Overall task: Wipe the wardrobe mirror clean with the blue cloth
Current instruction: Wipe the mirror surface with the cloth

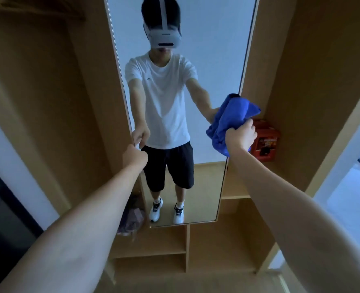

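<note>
The left hand (135, 154) curls its fingers round the mirror (181, 60) edge to steady it; the right hand (241, 136) grips the bunched blue cloth (231, 117) against the glass to wipe.

Your light-brown wooden wardrobe (269, 85) is carrying a tall frameless mirror panel (206, 49) on its front, while a red printed cardboard box (266, 140) is sitting on the right-hand shelf and a crumpled pinkish-grey fabric bundle (131, 218) is lying in the lower-left compartment.
</note>
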